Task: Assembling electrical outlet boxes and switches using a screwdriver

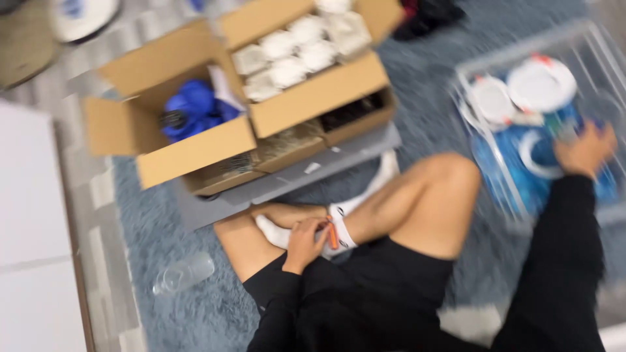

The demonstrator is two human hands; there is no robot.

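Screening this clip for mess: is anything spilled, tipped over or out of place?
One thing: a clear plastic bottle lies on its side on the blue-grey rug, apart from the cardboard boxes. No spill shows. The frame is blurred, so finer damage cannot be judged.

We sit on a grey-blue rug [417,124] laid over a pale tiled floor [98,195]. On the rug lie a flat grey board [287,179] stacked with open cardboard boxes [189,124], a clear bottle [184,274] on its side, and a clear bin [587,45].
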